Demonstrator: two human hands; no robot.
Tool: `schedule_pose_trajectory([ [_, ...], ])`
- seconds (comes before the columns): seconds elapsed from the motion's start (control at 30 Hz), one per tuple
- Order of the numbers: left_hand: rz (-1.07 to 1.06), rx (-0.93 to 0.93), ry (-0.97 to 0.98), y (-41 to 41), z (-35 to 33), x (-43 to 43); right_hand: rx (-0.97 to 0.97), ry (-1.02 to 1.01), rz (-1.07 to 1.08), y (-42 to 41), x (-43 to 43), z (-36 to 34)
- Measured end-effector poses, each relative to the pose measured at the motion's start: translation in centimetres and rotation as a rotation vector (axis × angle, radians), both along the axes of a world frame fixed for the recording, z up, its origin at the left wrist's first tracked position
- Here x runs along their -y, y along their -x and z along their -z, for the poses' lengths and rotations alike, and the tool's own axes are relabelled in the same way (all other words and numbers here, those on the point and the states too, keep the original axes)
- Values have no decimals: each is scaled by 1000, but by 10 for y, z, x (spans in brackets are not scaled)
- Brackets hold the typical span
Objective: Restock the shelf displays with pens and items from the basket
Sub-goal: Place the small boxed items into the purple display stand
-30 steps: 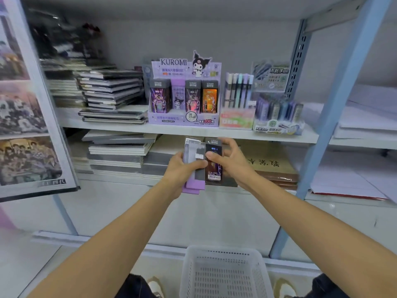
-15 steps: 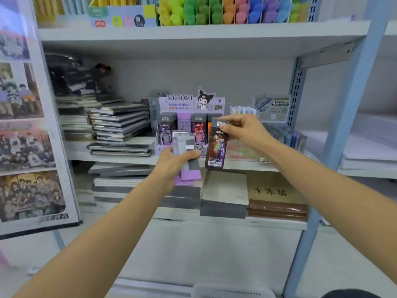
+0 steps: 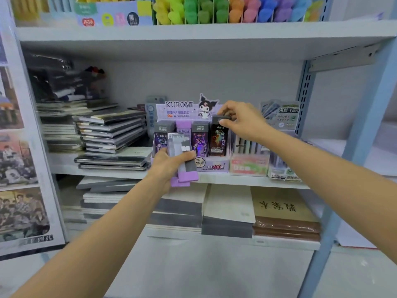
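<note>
Black cardboard is what my right hand pinches: thumb and fingers curl over the top end of a slim black box. It stands upright with its lower end in the rightmost slot of the purple display carton, beside three other rows of boxes. My left hand grips a fanned bunch of slim boxes, grey and purple, just in front of the carton's left half. The carton sits on the middle shelf. Stacked notebooks lie to its left and a pastel pen carton stands just beside it on the right. Bright markers line the shelf above, and paper pads lie below.
</note>
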State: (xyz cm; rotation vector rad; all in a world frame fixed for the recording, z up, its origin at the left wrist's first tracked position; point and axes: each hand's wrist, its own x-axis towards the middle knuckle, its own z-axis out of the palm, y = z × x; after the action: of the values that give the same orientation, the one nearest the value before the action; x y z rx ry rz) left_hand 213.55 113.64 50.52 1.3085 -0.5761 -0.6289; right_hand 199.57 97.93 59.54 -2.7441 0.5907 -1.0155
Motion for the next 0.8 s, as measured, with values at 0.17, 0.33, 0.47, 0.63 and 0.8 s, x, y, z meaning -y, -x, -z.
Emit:
schedule_pose_trajectory([
  [0.17, -11, -10, 25, 2, 6, 5, -85, 13, -35, 3, 8, 2],
  [0.33, -17, 2, 27, 7, 7, 7, -57, 51, -24, -3, 10, 4],
  [0.47, -14, 12, 22, 9, 5, 6, 12, 196, 42, -16, 6, 7],
  [0.63, -8, 30, 17, 11, 4, 1, -9, 265, 110, -15, 11, 15],
  [0.8, -22, 31, 24, 19, 0, -2, 46, 320, 54, -4, -3, 23],
])
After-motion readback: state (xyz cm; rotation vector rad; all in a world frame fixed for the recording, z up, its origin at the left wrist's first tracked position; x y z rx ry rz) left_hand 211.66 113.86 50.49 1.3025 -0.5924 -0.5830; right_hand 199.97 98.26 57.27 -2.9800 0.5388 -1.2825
